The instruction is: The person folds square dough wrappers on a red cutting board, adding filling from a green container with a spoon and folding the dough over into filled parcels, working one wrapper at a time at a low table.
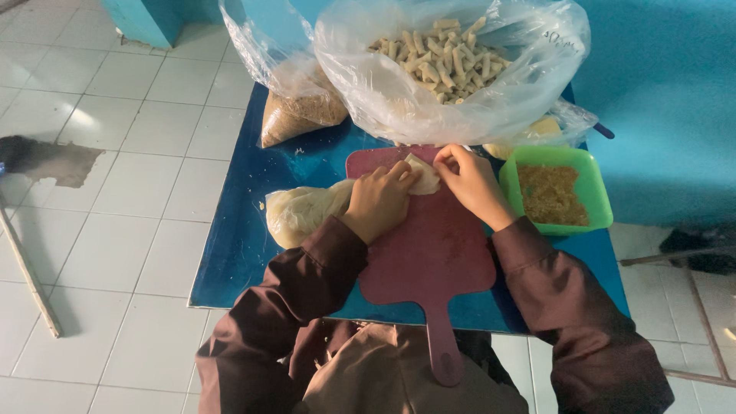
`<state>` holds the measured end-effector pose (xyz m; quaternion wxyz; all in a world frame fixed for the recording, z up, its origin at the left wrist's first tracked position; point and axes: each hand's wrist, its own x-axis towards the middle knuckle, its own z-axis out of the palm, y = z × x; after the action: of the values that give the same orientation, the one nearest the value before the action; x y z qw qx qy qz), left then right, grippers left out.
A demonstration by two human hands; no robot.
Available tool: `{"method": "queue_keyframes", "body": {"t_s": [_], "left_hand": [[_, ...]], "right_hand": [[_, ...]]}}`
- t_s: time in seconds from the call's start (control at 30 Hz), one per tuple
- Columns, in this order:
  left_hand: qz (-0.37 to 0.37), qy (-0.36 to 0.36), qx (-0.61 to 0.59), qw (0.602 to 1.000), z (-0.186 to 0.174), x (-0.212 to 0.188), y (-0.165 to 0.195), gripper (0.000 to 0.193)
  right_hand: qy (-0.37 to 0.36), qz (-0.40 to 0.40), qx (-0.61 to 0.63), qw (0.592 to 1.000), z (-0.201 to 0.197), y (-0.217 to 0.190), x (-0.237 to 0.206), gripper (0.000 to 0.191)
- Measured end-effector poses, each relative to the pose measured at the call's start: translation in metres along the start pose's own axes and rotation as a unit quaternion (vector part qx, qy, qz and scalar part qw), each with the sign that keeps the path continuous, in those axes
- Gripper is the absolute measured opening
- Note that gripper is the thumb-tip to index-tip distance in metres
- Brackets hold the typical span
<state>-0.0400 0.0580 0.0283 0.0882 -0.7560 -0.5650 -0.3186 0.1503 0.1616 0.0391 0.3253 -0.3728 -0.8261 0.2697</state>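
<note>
A thin pale wrapper sheet (426, 178) lies at the far end of a dark red cutting board (433, 253) on a low blue table (238, 238). My left hand (377, 201) presses on the wrapper's near left side with curled fingers. My right hand (471, 184) pinches its right edge from above. Both wrists come out of dark brown sleeves. Whatever is inside the wrapper is hidden by my fingers.
A clear bag of stacked pale wrappers (300, 212) lies left of the board. A green square tub (596, 192) of brown filling stands at the right. Behind are a big clear bag of finished pale rolls (437, 54) and a bag of brown crumbs (295, 111). White floor tiles surround the table.
</note>
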Motion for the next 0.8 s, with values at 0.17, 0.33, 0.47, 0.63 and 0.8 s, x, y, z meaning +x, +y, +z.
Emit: {"method": "queue_keyframes", "body": {"t_s": [0.17,0.33,0.47,0.63,0.8], "left_hand": [[0.0,-0.006,0.006,1.0,0.001,0.0,-0.001,0.039],[-0.005,-0.016,0.014,1.0,0.005,-0.001,-0.002,0.04],[-0.004,-0.016,0.017,1.0,0.006,-0.001,-0.003,0.041],[-0.008,-0.031,0.003,0.999,0.0,-0.001,-0.002,0.04],[-0.011,-0.012,-0.101,0.995,-0.023,0.001,-0.004,0.052]], "right_hand": [[-0.052,0.061,-0.005,0.997,-0.002,0.002,0.001,0.023],[-0.087,0.047,-0.003,0.995,-0.004,0.001,-0.001,0.029],[-0.087,0.058,-0.043,0.994,-0.005,-0.001,-0.001,0.026],[-0.072,0.05,-0.109,0.99,-0.009,-0.01,-0.004,0.028],[0.027,-0.145,-0.143,0.979,-0.014,-0.027,-0.014,0.031]]}}
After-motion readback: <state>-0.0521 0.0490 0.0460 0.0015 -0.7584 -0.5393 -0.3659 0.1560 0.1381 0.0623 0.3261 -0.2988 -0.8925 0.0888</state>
